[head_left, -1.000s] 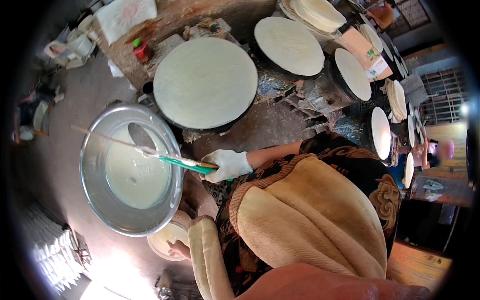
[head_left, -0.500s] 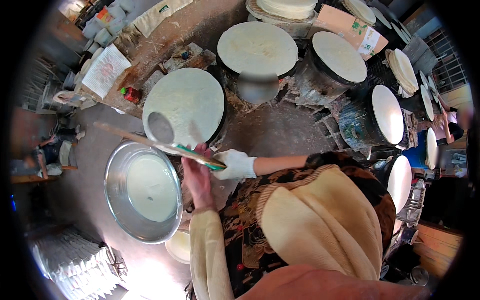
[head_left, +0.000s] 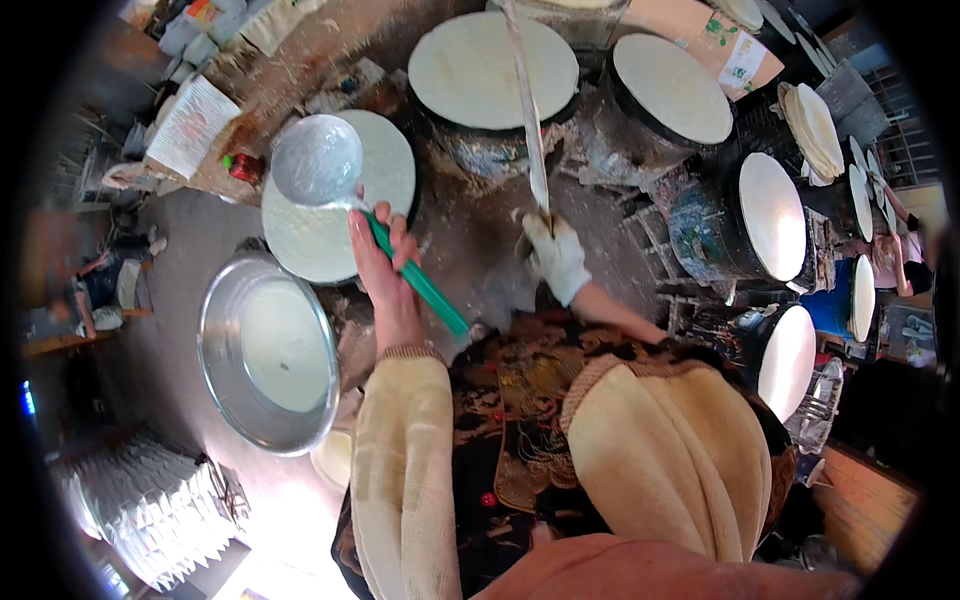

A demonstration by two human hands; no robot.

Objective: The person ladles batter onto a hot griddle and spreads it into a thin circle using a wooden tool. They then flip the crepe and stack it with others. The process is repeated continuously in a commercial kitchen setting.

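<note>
My left hand (head_left: 385, 255) is closed on the green handle (head_left: 428, 288) of a steel ladle (head_left: 315, 160). The ladle's shiny bowl hangs over the nearest round griddle (head_left: 305, 245), whose top is pale white. My right hand (head_left: 558, 260), in a white glove, grips a long, whitish-smeared stick (head_left: 525, 100) that points away from me past the right edge of the middle griddle (head_left: 470, 70). Left of my left forearm, a large steel basin (head_left: 215, 360) holds white liquid.
More drum griddles (head_left: 770, 215) with white tops curve to the right, near stacks of pale rounds (head_left: 810, 130) and cardboard (head_left: 720, 50). A red bottle (head_left: 242, 168) sits on the left ledge. A light container (head_left: 330, 460) is beside the basin. Another person's arm (head_left: 895, 265) shows far right.
My left hand came up from the lower container and took the ladle, raising it over the nearest griddle. My right hand, which held ladle and stick together, moved right and swung the stick away from me.
</note>
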